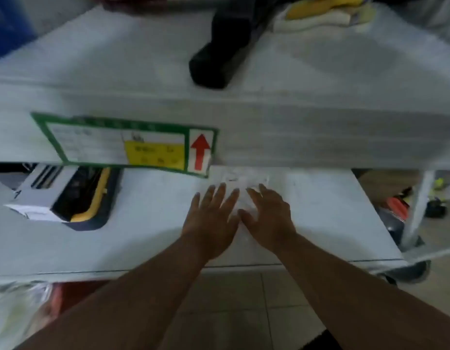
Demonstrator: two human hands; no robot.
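Both hands lie side by side on a white crinkled sheet (240, 180) on the lower shelf (320, 213). The left hand (211, 221) is flat, its fingers straight and spread, pointing to 12 o'clock. The right hand (268, 218) presses down likewise, with its fingers aimed at 11 o'clock. Neither hand grasps anything. The sheet's long axis seems to run from 12 to 6 o'clock, and its far end reaches the upper shelf's edge; its outline is blurred. A green-bordered label (125, 145) hangs at 10 o'clock and a black-and-yellow case (90, 198) sits at 9 o'clock.
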